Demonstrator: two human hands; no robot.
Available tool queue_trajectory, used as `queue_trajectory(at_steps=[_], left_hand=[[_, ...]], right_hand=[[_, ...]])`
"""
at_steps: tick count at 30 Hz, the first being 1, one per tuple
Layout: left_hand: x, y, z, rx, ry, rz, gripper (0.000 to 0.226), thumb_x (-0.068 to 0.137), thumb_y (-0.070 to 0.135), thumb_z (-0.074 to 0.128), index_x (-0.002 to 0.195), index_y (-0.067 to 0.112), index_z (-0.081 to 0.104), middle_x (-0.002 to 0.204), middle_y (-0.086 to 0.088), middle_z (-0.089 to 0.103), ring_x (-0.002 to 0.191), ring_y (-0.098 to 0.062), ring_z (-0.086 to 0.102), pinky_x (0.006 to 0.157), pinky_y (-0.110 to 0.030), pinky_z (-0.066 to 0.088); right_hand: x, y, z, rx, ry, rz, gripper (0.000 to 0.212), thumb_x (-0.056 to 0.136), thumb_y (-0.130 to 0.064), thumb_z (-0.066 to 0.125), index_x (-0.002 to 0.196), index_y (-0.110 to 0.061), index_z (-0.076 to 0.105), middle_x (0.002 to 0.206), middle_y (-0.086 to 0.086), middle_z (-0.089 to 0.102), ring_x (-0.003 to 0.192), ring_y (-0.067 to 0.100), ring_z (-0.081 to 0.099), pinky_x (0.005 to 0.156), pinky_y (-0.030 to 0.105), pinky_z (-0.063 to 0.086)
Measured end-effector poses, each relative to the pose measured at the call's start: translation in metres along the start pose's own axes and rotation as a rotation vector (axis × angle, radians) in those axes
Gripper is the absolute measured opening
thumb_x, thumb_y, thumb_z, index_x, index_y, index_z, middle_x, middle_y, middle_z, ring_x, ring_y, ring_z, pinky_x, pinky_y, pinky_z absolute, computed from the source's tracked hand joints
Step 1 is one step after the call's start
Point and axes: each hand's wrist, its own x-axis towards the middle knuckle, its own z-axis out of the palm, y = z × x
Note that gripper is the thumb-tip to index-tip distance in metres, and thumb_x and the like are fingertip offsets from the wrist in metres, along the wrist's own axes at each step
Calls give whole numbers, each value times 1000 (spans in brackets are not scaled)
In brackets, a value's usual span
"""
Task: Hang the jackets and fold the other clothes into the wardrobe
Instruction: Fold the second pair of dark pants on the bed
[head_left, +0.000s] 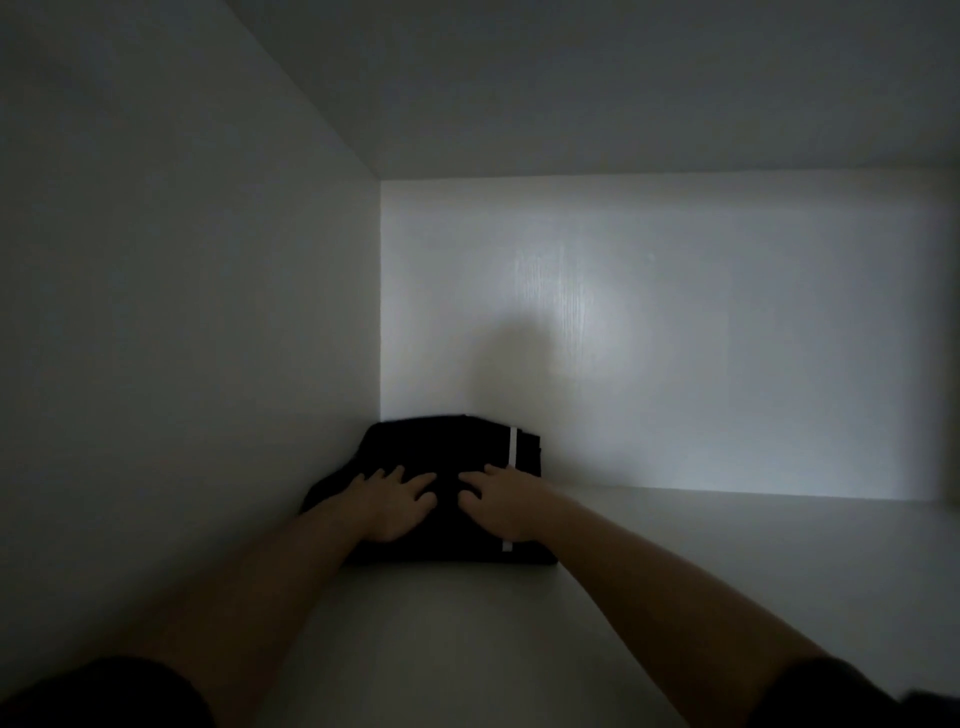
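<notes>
A folded black garment (441, 447) with a thin white stripe along its right side lies on the white wardrobe shelf (675, 571), pushed into the back left corner. My left hand (392, 501) rests flat on its left half with fingers spread. Beside it, my right hand (501, 501) presses on the right half, fingers straight and pointing left and back. Both forearms reach in from the near edge.
The compartment is dim. Its left side wall (208, 312) runs close along the garment, the back panel (675, 338) stands just behind it, and a top panel (571, 78) closes it above. Bare shelf stretches to the right of the garment.
</notes>
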Motion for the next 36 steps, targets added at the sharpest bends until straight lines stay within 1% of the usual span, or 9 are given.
queue_trajectory(at_steps=[4, 9, 17, 21, 25, 28, 32, 34, 36], left_hand=[[-24, 9, -3, 11, 96, -12, 56, 100, 52, 14, 152, 31, 14, 158, -11, 20, 142, -32, 24, 114, -48, 21], [-74, 19, -25, -50, -21, 32, 69, 96, 63, 15, 153, 25, 7, 160, -7, 12, 145, -25, 19, 118, -41, 18], [-223, 90, -39, -377, 115, 317, 63, 95, 60, 29, 149, 27, 24, 154, 3, 30, 138, -16, 33, 109, -26, 27], [-315, 137, -16, -539, 233, 385, 64, 92, 61, 32, 149, 33, 23, 155, 11, 26, 139, -8, 28, 106, -19, 20], [-408, 193, 10, -651, 301, 551, 74, 83, 68, 25, 149, 35, 21, 158, 12, 11, 141, 1, 1, 113, -22, 5], [-473, 242, 32, -733, 350, 651, 66, 91, 65, 29, 148, 32, 26, 158, 12, 16, 144, 0, 1, 117, -28, 9], [-554, 318, 66, -937, 304, 865, 53, 92, 52, 39, 143, 36, 34, 151, 26, 22, 141, 9, 12, 115, -16, 15], [-585, 352, 79, -1036, 209, 979, 45, 94, 49, 40, 137, 38, 39, 148, 23, 32, 140, 6, 22, 114, -19, 22], [-607, 386, 85, -1052, 157, 1089, 43, 95, 42, 41, 135, 27, 48, 146, 12, 42, 139, -1, 30, 113, -28, 29]], right_hand=[[-25, -4, -1, 9, 110, -20, 54, 101, -47, 23, 148, -23, 29, 153, 7, 32, 139, 29, 30, 112, 50, 28], [-90, -4, -18, -22, 27, -91, 60, 101, -48, 31, 153, -22, 16, 160, 6, 14, 145, 29, 16, 118, 42, 18], [-274, -1, -38, 219, 103, -52, 60, 99, -51, 35, 152, -31, 15, 159, -4, 15, 143, 14, 22, 117, 32, 19], [-390, -3, -37, 316, 207, 6, 59, 98, -49, 39, 151, -32, 19, 159, -5, 16, 143, 9, 20, 118, 27, 15], [-519, -10, -25, 306, 398, 46, 52, 98, -40, 46, 146, -28, 32, 154, -5, 29, 140, 9, 28, 112, 19, 21], [-617, -17, -11, 319, 466, 132, 49, 96, -33, 51, 143, -23, 39, 149, -4, 38, 137, 8, 34, 113, 21, 26], [-738, -24, 15, 304, 519, 338, 47, 96, -26, 54, 140, -18, 42, 147, -2, 40, 133, 4, 35, 105, 1, 16], [-797, -27, 28, 294, 526, 470, 46, 97, -27, 53, 141, -20, 41, 148, -2, 39, 135, 8, 36, 106, 3, 18], [-853, -31, 37, 263, 530, 625, 46, 98, -33, 48, 142, -25, 37, 150, -7, 36, 135, 8, 37, 108, 10, 24]])
